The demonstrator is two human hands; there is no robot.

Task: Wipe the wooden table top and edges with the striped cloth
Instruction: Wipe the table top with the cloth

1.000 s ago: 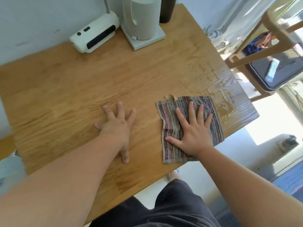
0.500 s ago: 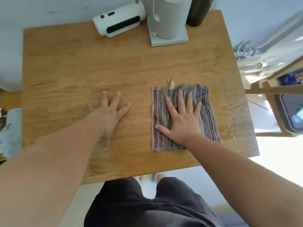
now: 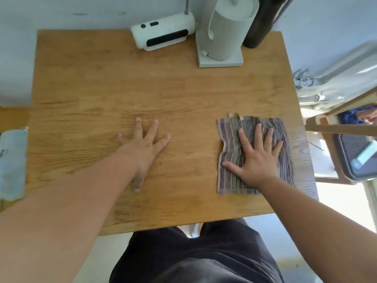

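Striped cloth (image 3: 234,160) lying flat at 3 o'clock on the tabletop (image 3: 142,88), long axis 12 to 6, near the right edge. Pinned under right hand (image 3: 257,158), fingers splayed wide. Left hand (image 3: 142,148) flat, spread, at 9 o'clock of cloth, well apart.

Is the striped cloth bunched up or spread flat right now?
Spread flat: the striped cloth lies open on the table under the right hand.
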